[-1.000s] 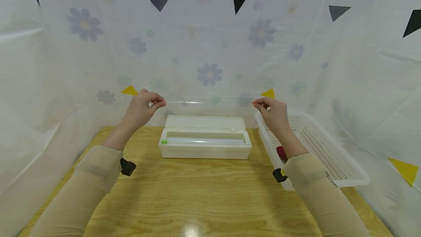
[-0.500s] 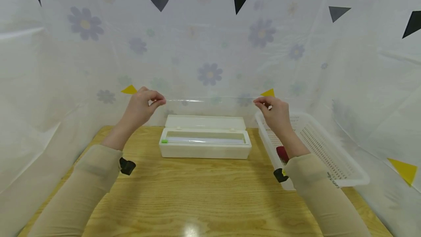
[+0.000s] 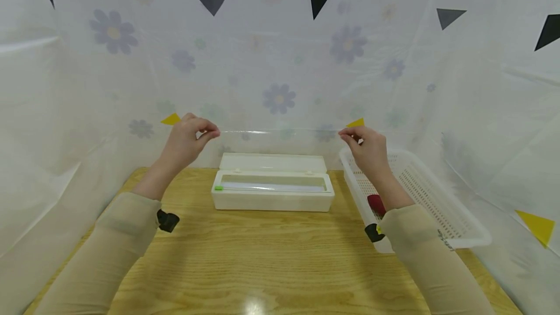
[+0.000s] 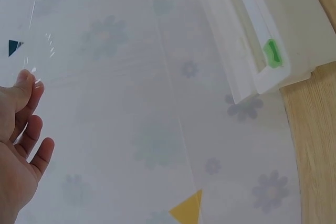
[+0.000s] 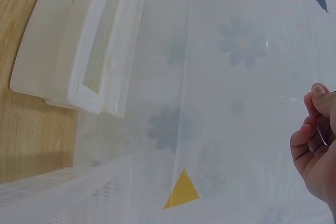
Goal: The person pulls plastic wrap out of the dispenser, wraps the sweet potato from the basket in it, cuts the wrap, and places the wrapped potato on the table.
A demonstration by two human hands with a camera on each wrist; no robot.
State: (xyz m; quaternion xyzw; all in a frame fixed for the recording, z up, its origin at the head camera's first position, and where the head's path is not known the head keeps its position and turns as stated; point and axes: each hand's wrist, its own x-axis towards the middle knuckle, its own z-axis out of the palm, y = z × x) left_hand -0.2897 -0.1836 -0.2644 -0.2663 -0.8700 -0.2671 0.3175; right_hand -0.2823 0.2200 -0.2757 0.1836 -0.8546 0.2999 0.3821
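Note:
Clear cling film (image 3: 258,132) stretches between my two raised hands, seen mostly by its glints. My left hand (image 3: 185,137) pinches one end between thumb and forefinger, and my right hand (image 3: 367,149) pinches the other. In the left wrist view the film (image 4: 50,45) shines above the thumb tip, while the other fingers curl loosely. Below and between the hands, a white cling film dispenser (image 3: 273,201) stands on the table with its lid (image 3: 272,162) raised. A green slide cutter (image 3: 218,188) sits at the left end of its front edge.
A white perforated basket (image 3: 474,225) stands at the right of the wooden table (image 3: 262,261), under my right forearm. Something dark red (image 3: 376,204) lies inside it, partly hidden. Behind the dispenser hangs a flower-patterned plastic curtain (image 3: 280,52) with black, grey and yellow triangles.
Both hands have risen very slightly and drawn a little apart, with the cling film still stretched between them. The dispenser and basket have stayed in place.

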